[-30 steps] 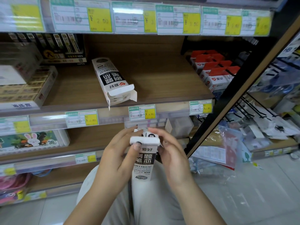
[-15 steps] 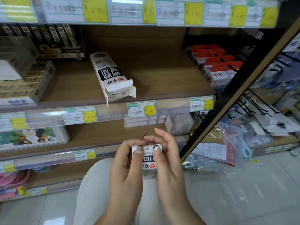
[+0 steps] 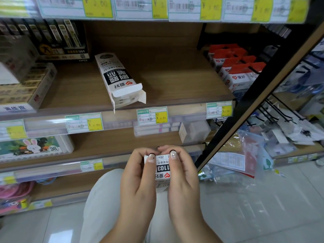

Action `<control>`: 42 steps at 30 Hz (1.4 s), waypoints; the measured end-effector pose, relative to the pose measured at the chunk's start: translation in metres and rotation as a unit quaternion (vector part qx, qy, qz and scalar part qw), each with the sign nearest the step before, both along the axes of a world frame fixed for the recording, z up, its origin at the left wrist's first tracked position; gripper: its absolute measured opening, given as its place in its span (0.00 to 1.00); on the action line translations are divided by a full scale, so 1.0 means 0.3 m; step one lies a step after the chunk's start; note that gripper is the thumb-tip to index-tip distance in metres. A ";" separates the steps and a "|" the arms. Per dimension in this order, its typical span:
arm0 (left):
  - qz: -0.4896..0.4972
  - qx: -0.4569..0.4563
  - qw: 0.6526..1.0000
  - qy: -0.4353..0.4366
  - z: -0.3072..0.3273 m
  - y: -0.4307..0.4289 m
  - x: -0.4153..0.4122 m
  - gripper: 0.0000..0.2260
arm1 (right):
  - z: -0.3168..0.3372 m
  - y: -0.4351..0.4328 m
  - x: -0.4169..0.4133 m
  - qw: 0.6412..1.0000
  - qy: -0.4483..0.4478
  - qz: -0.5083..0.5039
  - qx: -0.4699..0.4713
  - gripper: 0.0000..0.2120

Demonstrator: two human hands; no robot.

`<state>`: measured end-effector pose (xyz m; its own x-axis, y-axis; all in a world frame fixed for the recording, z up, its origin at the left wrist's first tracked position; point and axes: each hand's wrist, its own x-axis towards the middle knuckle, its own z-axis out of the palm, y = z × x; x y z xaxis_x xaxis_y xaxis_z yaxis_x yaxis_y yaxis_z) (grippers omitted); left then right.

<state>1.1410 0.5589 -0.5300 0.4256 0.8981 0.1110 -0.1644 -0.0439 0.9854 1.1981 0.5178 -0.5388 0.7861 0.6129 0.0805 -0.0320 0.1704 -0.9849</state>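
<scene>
down low, both hands are gripping a small white box [image 3: 162, 170] in front of the lap: the left hand [image 3: 138, 178] is curling round its left side and the right hand [image 3: 182, 174] round its right, thumbs pressing its far end. farther off, an open box [image 3: 119, 79] is lying on the wooden shelf [image 3: 175, 81].

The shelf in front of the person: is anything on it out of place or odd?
Yes. A white box lies slanted on the wooden shelf, its near end open, with packs showing inside. The red-topped boxes at the right stand in a row.
</scene>
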 end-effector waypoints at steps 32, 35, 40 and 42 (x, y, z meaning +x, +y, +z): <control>-0.012 0.113 0.992 0.049 -0.032 -0.039 -0.035 0.06 | -0.013 -0.028 0.031 0.994 -0.020 -0.096 0.041 0.07; -0.005 0.123 0.991 0.044 -0.033 -0.037 -0.026 0.05 | -0.014 -0.021 0.038 0.994 -0.023 -0.097 0.043 0.06; 0.004 0.098 0.995 0.032 -0.033 -0.040 -0.012 0.05 | -0.011 -0.016 0.041 0.995 -0.011 -0.094 0.034 0.04; 0.016 0.079 0.996 0.027 -0.024 -0.042 -0.003 0.05 | 0.000 -0.011 0.040 0.995 0.001 -0.096 0.035 0.04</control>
<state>1.1400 0.5463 -0.5371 0.4069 0.8841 0.2299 -0.1065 -0.2040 0.9732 1.2101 0.5144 -0.5388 0.8883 0.4446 0.1151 0.0051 0.2409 -0.9705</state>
